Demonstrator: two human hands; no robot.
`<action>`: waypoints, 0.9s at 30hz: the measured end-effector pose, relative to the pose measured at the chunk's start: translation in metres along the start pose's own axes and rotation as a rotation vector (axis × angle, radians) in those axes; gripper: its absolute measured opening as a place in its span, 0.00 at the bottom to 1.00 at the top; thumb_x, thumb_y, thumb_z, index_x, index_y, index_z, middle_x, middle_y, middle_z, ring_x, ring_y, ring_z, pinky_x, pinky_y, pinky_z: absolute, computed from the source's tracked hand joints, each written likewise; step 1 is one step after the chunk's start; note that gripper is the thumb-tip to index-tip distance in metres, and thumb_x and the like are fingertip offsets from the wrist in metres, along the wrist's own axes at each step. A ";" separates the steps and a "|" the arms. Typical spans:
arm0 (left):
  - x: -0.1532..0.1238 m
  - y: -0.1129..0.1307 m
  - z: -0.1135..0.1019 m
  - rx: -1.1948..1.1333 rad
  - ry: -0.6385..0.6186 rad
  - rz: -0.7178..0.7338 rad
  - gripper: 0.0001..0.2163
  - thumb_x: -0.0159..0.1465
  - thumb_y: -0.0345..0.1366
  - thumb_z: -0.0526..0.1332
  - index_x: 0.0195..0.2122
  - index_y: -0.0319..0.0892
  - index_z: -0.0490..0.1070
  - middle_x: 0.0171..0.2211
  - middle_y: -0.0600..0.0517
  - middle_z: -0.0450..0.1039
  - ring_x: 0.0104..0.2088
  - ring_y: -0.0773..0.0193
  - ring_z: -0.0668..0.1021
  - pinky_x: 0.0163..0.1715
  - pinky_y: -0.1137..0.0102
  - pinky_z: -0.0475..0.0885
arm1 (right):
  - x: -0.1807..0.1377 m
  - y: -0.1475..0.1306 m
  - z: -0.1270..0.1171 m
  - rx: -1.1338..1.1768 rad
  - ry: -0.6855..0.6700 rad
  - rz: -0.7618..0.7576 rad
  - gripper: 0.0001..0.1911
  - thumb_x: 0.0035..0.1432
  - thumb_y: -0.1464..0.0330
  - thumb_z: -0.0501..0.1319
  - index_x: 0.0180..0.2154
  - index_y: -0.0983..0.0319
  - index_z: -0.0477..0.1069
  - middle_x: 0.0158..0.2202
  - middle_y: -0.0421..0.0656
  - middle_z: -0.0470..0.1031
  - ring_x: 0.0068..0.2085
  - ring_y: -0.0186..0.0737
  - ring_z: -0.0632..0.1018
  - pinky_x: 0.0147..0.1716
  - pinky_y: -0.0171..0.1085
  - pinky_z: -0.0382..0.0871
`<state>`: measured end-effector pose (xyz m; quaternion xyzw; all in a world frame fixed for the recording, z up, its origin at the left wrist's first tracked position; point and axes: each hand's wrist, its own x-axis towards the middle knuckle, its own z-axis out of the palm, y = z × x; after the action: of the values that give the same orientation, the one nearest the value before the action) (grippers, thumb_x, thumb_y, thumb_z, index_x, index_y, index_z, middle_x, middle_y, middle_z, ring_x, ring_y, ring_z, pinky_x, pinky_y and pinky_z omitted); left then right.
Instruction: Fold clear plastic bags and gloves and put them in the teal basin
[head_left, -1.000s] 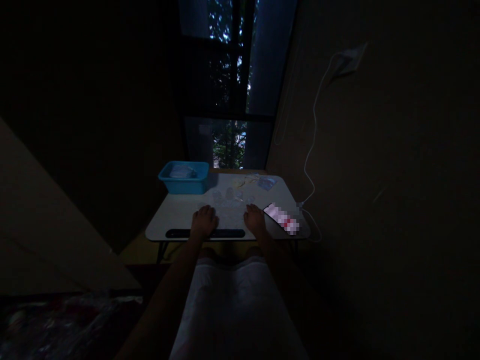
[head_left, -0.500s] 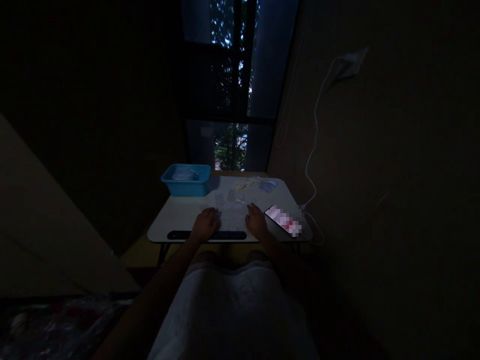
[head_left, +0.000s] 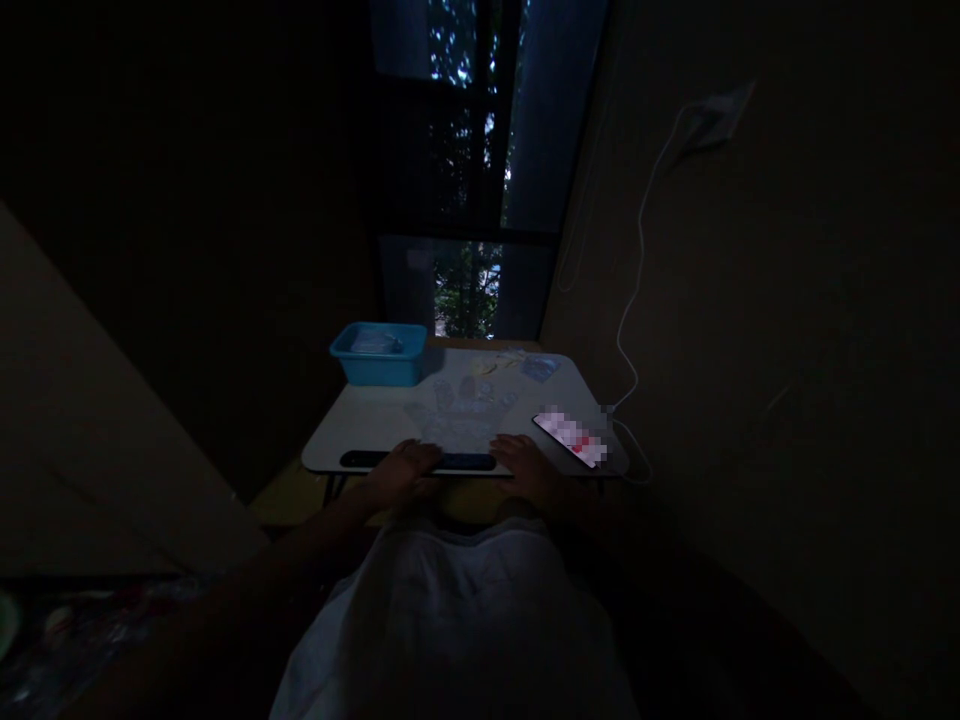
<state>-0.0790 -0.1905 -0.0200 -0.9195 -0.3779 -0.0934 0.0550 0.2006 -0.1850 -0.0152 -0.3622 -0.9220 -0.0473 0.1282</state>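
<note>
Loosely half-curls the grip of left hand (head_left: 409, 462) and right hand (head_left: 521, 458) at the near edge of the white, round-cornered tabletop (head_left: 352, 425); cannot tell whether pinching anything. Has a clear, hand-shaped plastic glove (head_left: 461, 425) lying flat just beyond, toward the far edge, and a blue rectangular plastic basin (head_left: 384, 373) at the far-left corner.

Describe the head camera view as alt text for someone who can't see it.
In dim light, a person's left hand and right hand are at a white table's near edge, by a clear glove-shaped plastic piece lying flat. A blue basin stands back left; a lit phone lies right.
</note>
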 end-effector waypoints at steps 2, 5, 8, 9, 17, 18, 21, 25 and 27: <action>-0.002 0.002 0.006 0.034 0.033 0.013 0.17 0.59 0.33 0.52 0.50 0.42 0.64 0.51 0.44 0.66 0.51 0.58 0.68 0.51 0.60 0.59 | -0.004 -0.002 0.003 -0.024 0.004 -0.017 0.25 0.50 0.63 0.60 0.50 0.65 0.64 0.53 0.51 0.64 0.56 0.47 0.62 0.51 0.46 0.55; -0.004 0.003 0.013 0.050 0.127 0.029 0.14 0.60 0.31 0.51 0.47 0.41 0.67 0.49 0.44 0.68 0.49 0.59 0.69 0.48 0.62 0.63 | -0.007 -0.004 0.008 -0.045 0.047 -0.030 0.21 0.51 0.66 0.60 0.47 0.65 0.66 0.50 0.51 0.67 0.53 0.45 0.64 0.49 0.45 0.56; -0.005 0.003 0.016 0.014 0.195 0.039 0.12 0.61 0.31 0.51 0.44 0.40 0.68 0.44 0.44 0.71 0.46 0.60 0.71 0.45 0.63 0.64 | -0.009 -0.006 0.011 -0.037 0.116 -0.044 0.12 0.53 0.68 0.58 0.41 0.64 0.69 0.45 0.49 0.70 0.49 0.43 0.66 0.46 0.43 0.56; -0.006 0.004 0.016 -0.003 0.207 0.040 0.11 0.60 0.30 0.51 0.42 0.40 0.69 0.42 0.45 0.71 0.44 0.60 0.71 0.45 0.63 0.64 | -0.009 -0.007 0.012 -0.031 0.137 -0.046 0.09 0.54 0.68 0.57 0.38 0.63 0.70 0.43 0.47 0.71 0.47 0.42 0.67 0.45 0.43 0.56; -0.001 0.011 0.004 -0.079 0.221 -0.036 0.10 0.60 0.29 0.50 0.34 0.41 0.71 0.32 0.46 0.73 0.36 0.60 0.73 0.38 0.64 0.67 | -0.003 -0.015 0.002 0.000 0.179 -0.008 0.08 0.57 0.70 0.53 0.32 0.62 0.71 0.35 0.44 0.73 0.40 0.39 0.68 0.41 0.40 0.57; 0.001 0.012 0.000 -0.092 0.233 -0.053 0.10 0.60 0.29 0.50 0.34 0.41 0.71 0.32 0.47 0.73 0.35 0.60 0.73 0.38 0.64 0.67 | -0.003 -0.016 0.000 0.015 0.179 0.003 0.08 0.57 0.69 0.53 0.33 0.61 0.71 0.35 0.44 0.73 0.40 0.40 0.68 0.42 0.40 0.57; 0.011 0.012 -0.012 -0.116 0.279 -0.101 0.10 0.60 0.30 0.50 0.33 0.40 0.71 0.31 0.47 0.73 0.35 0.61 0.73 0.38 0.64 0.68 | -0.005 -0.021 -0.004 0.051 0.197 0.055 0.10 0.54 0.67 0.57 0.39 0.62 0.69 0.40 0.46 0.72 0.44 0.42 0.68 0.43 0.41 0.57; 0.024 0.010 -0.026 -0.130 0.321 -0.075 0.10 0.60 0.30 0.50 0.36 0.39 0.71 0.33 0.46 0.73 0.37 0.60 0.73 0.39 0.65 0.68 | -0.002 -0.023 -0.005 0.065 0.252 0.147 0.17 0.51 0.66 0.60 0.44 0.62 0.67 0.44 0.47 0.70 0.47 0.45 0.66 0.45 0.43 0.56; 0.026 0.010 -0.031 -0.131 0.326 -0.052 0.10 0.60 0.30 0.50 0.35 0.39 0.71 0.33 0.46 0.73 0.37 0.60 0.73 0.39 0.65 0.68 | 0.002 -0.022 -0.005 0.071 0.260 0.165 0.09 0.52 0.68 0.59 0.38 0.61 0.70 0.41 0.45 0.72 0.45 0.43 0.67 0.43 0.42 0.56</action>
<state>-0.0577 -0.1853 0.0156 -0.8836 -0.3809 -0.2670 0.0531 0.1855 -0.2008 -0.0097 -0.4228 -0.8658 -0.0504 0.2627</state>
